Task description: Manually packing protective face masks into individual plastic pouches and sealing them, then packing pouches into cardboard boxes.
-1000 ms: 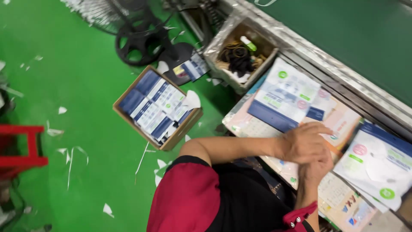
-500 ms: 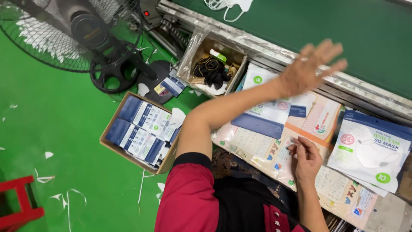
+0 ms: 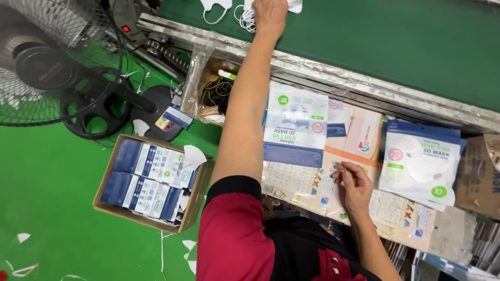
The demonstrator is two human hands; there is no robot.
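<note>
Hands apart now: left hand (image 3: 271, 14) stretched farther than half a second ago, closed on white masks (image 3: 249, 15) up on green belt (image 3: 364, 47); right hand (image 3: 355, 184) resting, fingers curled, on worktop (image 3: 291, 179) beside mask pouch (image 3: 295, 125).

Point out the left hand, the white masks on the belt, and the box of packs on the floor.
left hand (image 3: 270, 13), head view, back of the hand
white masks (image 3: 216, 6), head view, mask body
box (image 3: 200, 190), head view, right cardboard wall

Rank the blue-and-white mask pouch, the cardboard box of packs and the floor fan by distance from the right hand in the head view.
From the right hand:
1. Blue-and-white mask pouch, just beside it on the bench.
2. Cardboard box of packs, on the green floor past the left arm.
3. Floor fan, far corner.
</note>
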